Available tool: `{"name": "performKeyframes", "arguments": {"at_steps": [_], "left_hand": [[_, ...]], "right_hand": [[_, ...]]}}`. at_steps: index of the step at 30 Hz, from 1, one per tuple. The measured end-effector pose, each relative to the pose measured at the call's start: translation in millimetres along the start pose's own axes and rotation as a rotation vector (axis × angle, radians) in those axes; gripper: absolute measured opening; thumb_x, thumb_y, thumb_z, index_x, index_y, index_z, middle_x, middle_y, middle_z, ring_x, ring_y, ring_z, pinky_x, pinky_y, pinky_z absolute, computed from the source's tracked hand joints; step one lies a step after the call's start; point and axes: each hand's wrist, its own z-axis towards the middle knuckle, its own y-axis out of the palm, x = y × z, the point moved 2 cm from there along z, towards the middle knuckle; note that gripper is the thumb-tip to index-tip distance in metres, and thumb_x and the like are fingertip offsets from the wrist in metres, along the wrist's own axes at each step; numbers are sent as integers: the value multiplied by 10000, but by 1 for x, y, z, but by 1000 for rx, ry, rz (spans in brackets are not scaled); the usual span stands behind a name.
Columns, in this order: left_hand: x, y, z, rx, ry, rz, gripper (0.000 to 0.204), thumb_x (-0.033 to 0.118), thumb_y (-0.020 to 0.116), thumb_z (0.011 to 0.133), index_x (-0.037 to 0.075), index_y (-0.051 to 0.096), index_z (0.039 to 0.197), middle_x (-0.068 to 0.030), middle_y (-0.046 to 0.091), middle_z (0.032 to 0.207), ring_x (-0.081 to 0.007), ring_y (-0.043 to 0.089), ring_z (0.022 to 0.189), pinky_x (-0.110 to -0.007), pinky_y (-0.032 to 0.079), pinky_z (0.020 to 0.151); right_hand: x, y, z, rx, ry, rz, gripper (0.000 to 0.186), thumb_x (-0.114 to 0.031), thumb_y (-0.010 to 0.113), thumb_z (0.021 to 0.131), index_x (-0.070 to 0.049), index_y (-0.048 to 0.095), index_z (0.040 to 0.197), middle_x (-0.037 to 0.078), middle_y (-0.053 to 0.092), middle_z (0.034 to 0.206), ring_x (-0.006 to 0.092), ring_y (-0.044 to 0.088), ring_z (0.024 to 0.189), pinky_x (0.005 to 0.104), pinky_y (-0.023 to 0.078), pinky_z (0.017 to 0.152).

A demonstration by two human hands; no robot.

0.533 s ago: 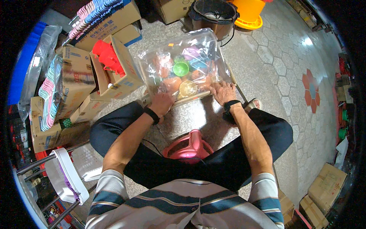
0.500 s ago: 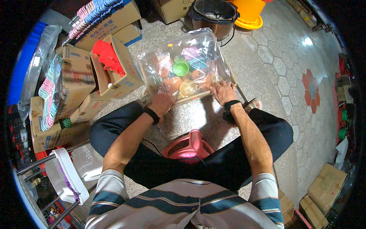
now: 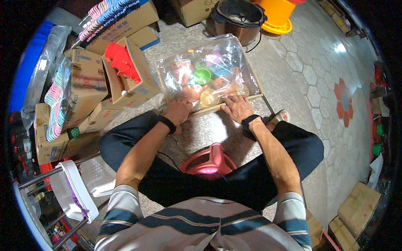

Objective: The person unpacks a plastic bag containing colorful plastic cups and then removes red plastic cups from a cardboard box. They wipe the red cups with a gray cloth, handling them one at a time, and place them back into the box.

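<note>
Right hand has shifted left along the box.

A grey, speckled floor is carrying everything here, a shallow film-covered box lying on it, and to the right of that box it is showing hexagonal tiles with a red hexagon flower. Beyond the box, a carton, a brown pot and a yellow container are standing in a row, left to right. Cardboard cartons are clustering left of the box, while two more cartons are sitting far to its right, nearer the person.
</note>
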Motion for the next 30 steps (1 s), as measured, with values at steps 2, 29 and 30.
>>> {"name": "performKeyframes", "arguments": {"at_steps": [2,29,30], "left_hand": [[-5,4,0,-36,-31,-48,319,203,579,883,39,615,1155,-131,642,1126,-359,635,1077,-497,556,823],[11,-24,-13,-215,26,-290,323,195,528,926,125,592,1234,-184,631,1126,-404,673,992,-518,549,819],[9,-20,-15,-233,39,-298,335,207,525,929,115,587,1244,-184,640,1105,-405,674,984,-518,549,817]], "right_hand": [[1,-3,2,1,18,31,420,-421,501,1020,-122,635,1282,135,576,1322,372,551,1218,512,424,1035],[-9,-10,12,55,-31,101,413,-315,583,975,-83,587,1317,216,407,1402,413,477,1282,494,447,1058],[-8,-9,13,59,-33,111,416,-317,585,974,-81,587,1317,214,410,1396,413,484,1274,496,447,1058]]}}
